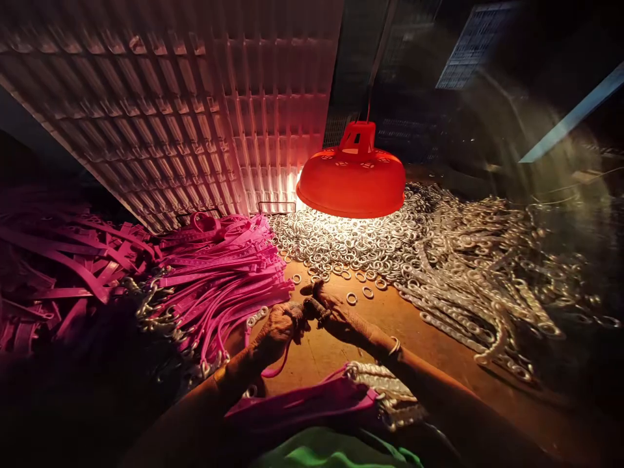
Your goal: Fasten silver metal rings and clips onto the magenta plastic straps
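Observation:
My left hand point(284, 327) is closed over the wooden table, its fingers bent. A pink strap point(279, 370) hangs from it and curves down toward my lap. Touching it at the fingertips is my right hand point(338, 317), also closed, with dark wraps around some fingers. What lies between the two sets of fingertips is too small and shadowed to make out. Just beyond them, a few loose pale rings point(351, 298) lie on the wood. Below my wrists rests a bundle of pink straps point(312, 406) with pale chain ends point(375, 377).
A red lamp point(351, 182) hangs low over a heap of rings point(336, 240). Many pale chains point(487, 279) are piled at the right. Pink straps point(229, 260) lie in heaps on the left, before a ribbed panel point(195, 117). The table point(316, 357) shows between them.

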A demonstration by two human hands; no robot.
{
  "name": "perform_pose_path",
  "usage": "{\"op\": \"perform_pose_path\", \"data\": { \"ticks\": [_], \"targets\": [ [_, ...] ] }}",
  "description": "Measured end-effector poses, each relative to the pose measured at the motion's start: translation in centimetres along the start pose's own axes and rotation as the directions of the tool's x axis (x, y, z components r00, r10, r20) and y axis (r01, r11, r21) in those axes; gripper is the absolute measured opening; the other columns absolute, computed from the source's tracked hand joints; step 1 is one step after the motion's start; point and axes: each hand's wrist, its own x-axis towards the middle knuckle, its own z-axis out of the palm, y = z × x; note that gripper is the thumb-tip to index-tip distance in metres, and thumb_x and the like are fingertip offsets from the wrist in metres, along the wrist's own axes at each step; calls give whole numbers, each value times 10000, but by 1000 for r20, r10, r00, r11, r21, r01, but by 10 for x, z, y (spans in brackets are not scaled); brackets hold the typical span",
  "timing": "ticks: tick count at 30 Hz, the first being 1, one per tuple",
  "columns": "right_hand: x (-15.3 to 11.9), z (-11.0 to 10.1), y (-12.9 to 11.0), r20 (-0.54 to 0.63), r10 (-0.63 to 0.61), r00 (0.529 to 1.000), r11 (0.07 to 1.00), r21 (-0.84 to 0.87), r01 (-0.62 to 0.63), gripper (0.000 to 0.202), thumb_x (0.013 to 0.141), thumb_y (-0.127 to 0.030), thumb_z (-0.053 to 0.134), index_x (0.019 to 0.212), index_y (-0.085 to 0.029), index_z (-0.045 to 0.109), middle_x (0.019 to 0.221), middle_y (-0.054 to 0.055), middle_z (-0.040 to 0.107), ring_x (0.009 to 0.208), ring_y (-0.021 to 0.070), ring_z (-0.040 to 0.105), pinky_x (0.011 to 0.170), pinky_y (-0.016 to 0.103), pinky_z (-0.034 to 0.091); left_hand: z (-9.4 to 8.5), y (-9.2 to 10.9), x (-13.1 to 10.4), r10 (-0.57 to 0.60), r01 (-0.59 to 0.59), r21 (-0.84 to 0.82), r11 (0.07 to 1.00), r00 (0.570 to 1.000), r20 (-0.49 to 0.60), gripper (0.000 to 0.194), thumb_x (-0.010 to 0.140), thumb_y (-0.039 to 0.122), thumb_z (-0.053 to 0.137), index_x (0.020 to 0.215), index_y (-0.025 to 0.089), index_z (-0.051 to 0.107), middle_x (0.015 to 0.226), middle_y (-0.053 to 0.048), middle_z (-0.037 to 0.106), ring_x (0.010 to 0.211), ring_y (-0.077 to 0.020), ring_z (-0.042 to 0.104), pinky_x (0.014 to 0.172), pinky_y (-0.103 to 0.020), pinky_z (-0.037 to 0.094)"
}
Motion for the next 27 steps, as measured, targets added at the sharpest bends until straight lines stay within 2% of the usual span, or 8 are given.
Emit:
{"op": "perform_pose_path", "data": {
  "ticks": [5,8,12,15,17,19,23,27],
  "targets": [
    [-40,-3,-30,177,-3,984,987,-156,31,364,917,-267,439,1249,-157,337,637,-49,507,418,57,365,393,178,238,-1,29,-17,-194,186,86,979,975,104,412,577,518,704,560,171,483,421,94,303,372,-30,176,409,-250,81],
    [-79,6,-41,160,-66,985,937,-329,116,364,898,-219,483,1232,-159,351,704,0,573,489,90,424,450,219,235,2,29,-34,-255,216,213,953,951,175,433,634,550,681,579,141,553,441,73,338,410,-46,220,423,-257,108],
    [-119,23,-45,158,13,987,903,-427,56,252,859,-130,464,1104,-187,441,736,31,601,540,123,443,502,250,255,7,9,-61,-253,203,185,962,915,315,510,705,605,634,558,127,533,497,49,341,489,-63,264,472,-256,176],
    [-132,35,-43,161,93,982,937,-349,-31,102,876,-199,461,977,-198,472,612,-16,531,462,101,314,464,255,178,10,-7,-80,-311,264,171,949,873,377,497,754,595,613,602,128,532,519,40,377,477,-62,302,463,-242,209],
    [-137,42,-39,134,141,981,963,-250,-104,129,925,-314,424,928,-202,488,598,-20,501,471,99,288,460,254,163,12,-13,-92,-354,318,158,935,860,368,491,747,602,620,642,129,549,530,28,427,464,-68,355,446,-227,245],
    [-142,48,-36,113,234,966,969,-108,-222,249,947,-421,385,901,-202,492,596,-19,483,485,101,296,450,247,176,16,-16,-100,-347,330,108,938,877,333,478,741,599,630,675,130,568,528,24,450,450,-71,379,431,-217,266],
    [-144,51,-35,191,459,868,857,163,-490,384,975,-494,236,845,-196,441,583,-22,429,492,100,340,424,218,246,23,-20,-106,-262,266,22,964,929,262,462,739,564,656,652,121,561,552,15,461,486,-73,403,457,-213,295],
    [-136,46,-42,295,328,897,914,141,-381,184,900,-364,453,930,-188,408,688,-15,483,579,103,388,486,217,311,25,-30,-101,-237,273,-84,958,924,300,486,710,546,686,562,117,514,538,16,423,489,-68,386,470,-220,288]
  ]
}}
